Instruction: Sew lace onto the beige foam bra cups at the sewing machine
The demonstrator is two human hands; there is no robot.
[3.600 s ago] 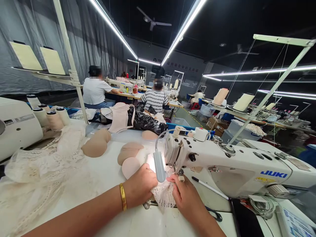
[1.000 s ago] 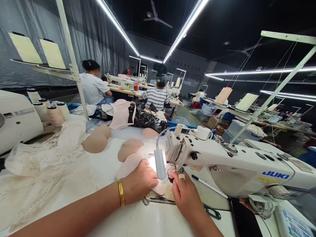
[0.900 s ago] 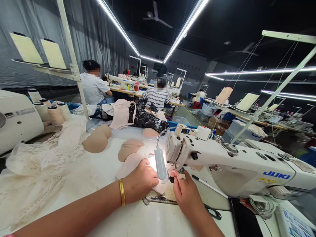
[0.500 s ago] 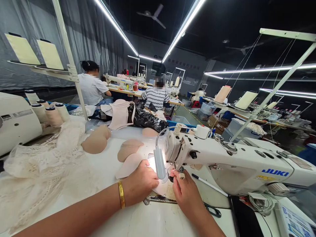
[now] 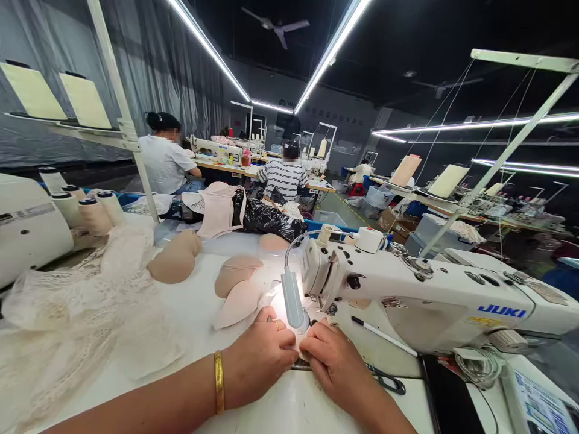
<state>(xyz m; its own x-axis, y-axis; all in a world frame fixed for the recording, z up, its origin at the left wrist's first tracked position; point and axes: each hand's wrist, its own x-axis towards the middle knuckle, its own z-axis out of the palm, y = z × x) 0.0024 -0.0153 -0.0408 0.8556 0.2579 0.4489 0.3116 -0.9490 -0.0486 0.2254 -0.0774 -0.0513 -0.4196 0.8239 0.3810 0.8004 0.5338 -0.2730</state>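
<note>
My left hand (image 5: 260,358), with a gold bracelet on its wrist, is closed on a pale piece of fabric (image 5: 272,296) at the front of the white sewing machine (image 5: 407,295). Close beside it my right hand (image 5: 337,364) pinches the same fabric, fingertips nearly meeting the left ones. A grey clip-on lamp (image 5: 293,298) lights the spot and covers part of the fabric and the needle area. Left of my hands lie a pale pink bra cup (image 5: 237,304) and a stack of tan bra cups (image 5: 233,274).
Cream lace (image 5: 67,313) spreads over the left of the table, near thread cones (image 5: 94,217) and more tan cups (image 5: 174,262). To the right lie a white pen (image 5: 384,336), black thread snips (image 5: 386,381) and a black phone-like slab (image 5: 447,395). Two people sit ahead.
My right hand has come down and left, closer to my left hand. The left hand has shifted slightly toward me, and both now hold the fabric nearer the table's front.
</note>
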